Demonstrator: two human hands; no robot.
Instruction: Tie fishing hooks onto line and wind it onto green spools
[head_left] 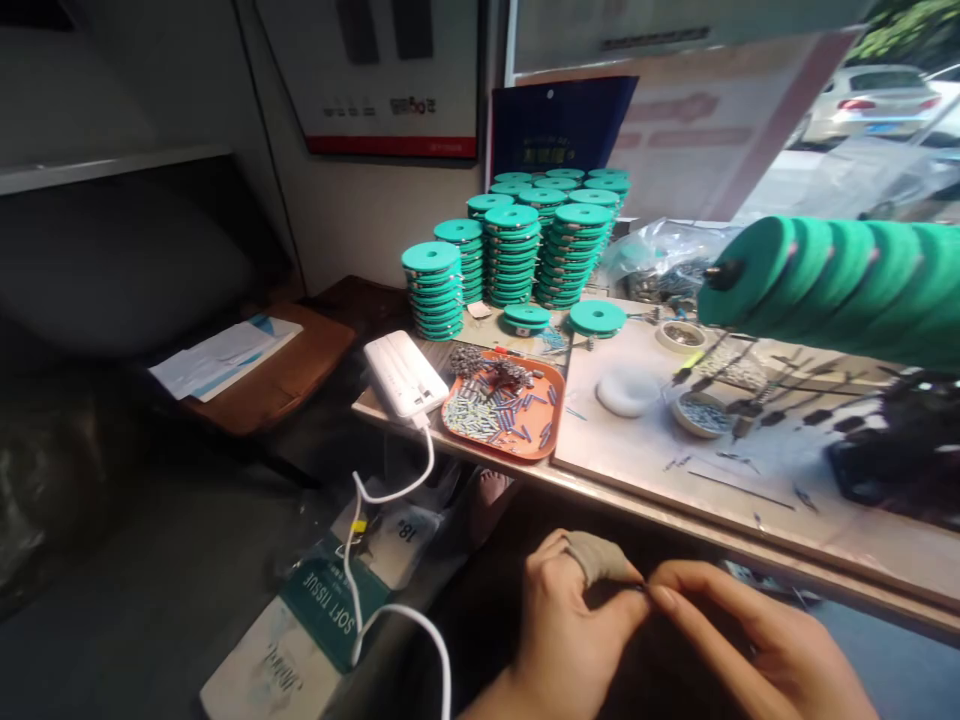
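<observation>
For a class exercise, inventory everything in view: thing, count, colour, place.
Stacked discs: many, green, table's back
Row of discs: one, green, right
Parts tray: one, orange, left of board
Power bank: one, white, beside tray
Cable: one, white, lower left
Dishes: two, pale, on board
Pouch: one, dark blue, behind discs
Tissue pack: one, green-white, lower left
Seat: one, brown, left
Nearest car: one, white, outside
Left hand: one, tan finger cover, bottom centre
Right hand: one, bare, bottom right

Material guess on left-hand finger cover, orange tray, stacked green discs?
Finger cover: matte beige, perhaps cloth or rubber; it wraps snugly.
Orange tray: probably moulded plastic, faint sheen; rounded corners, even colour.
Stacked green discs: likely foam, possibly plastic; matte faces, even colour.
</observation>
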